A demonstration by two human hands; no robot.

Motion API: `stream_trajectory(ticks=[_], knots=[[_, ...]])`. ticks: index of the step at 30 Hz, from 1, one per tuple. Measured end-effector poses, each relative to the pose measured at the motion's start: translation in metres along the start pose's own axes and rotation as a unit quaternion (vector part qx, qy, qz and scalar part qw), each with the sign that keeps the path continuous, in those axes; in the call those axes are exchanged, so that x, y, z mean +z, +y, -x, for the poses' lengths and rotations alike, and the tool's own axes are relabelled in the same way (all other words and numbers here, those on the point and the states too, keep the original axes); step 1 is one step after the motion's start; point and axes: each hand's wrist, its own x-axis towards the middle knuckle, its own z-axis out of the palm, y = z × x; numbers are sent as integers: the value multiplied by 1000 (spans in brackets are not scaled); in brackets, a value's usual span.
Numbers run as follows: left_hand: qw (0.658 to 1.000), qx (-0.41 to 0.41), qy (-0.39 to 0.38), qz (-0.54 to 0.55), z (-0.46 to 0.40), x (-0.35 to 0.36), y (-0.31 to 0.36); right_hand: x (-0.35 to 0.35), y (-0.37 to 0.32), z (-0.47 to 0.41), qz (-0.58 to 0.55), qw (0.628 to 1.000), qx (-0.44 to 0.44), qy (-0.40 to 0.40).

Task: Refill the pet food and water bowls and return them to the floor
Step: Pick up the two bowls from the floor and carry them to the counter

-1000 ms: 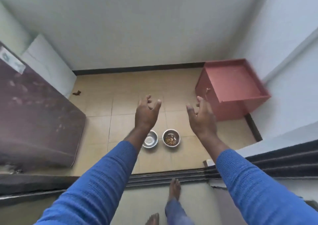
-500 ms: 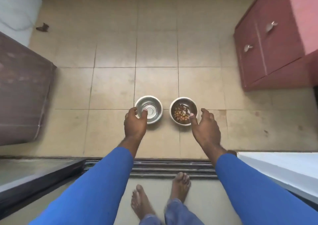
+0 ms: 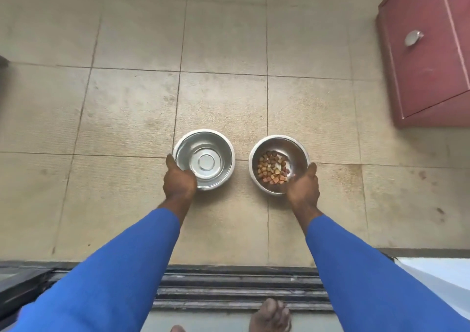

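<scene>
Two steel bowls sit at the frame's centre: an empty bowl [image 3: 206,159] and a kibble bowl [image 3: 279,164]. Two hands reach in, the left hand [image 3: 179,182] and right hand [image 3: 303,187]. One red cabinet [image 3: 429,59] stands upper right, showing one knob [image 3: 412,37].

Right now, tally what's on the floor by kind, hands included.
Steel bowls: 2, an empty bowl and a kibble bowl
Hands: 2, left hand and right hand, each gripping a bowl rim
Red cabinet: 1
Total: 5
</scene>
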Motion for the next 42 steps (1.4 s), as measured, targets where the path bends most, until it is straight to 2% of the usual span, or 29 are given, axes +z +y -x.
stream_trajectory(ticks=[4,8,13,18,28,36,42], knots=[[1000,28,-6,12,-8,5,5,4,0,-10,-45,999,3,-21],[999,48,-4,13,-9,2,15,1,-5,-13,-76,997,-2,-8],[998,54,-5,25,14,-24,30,-32,-18,13,-99,995,-1,9],[997,59,-23,34,83,-87,66,-107,-42,74,-92,995,-11,38],[994,96,-41,24,255,-264,153,-313,-108,242,-116,987,-23,104],[981,185,-64,11,395,-401,213,-449,-136,392,-188,966,-15,177],[963,258,-77,-1,478,-463,230,-523,-125,489,-216,951,-7,223]])
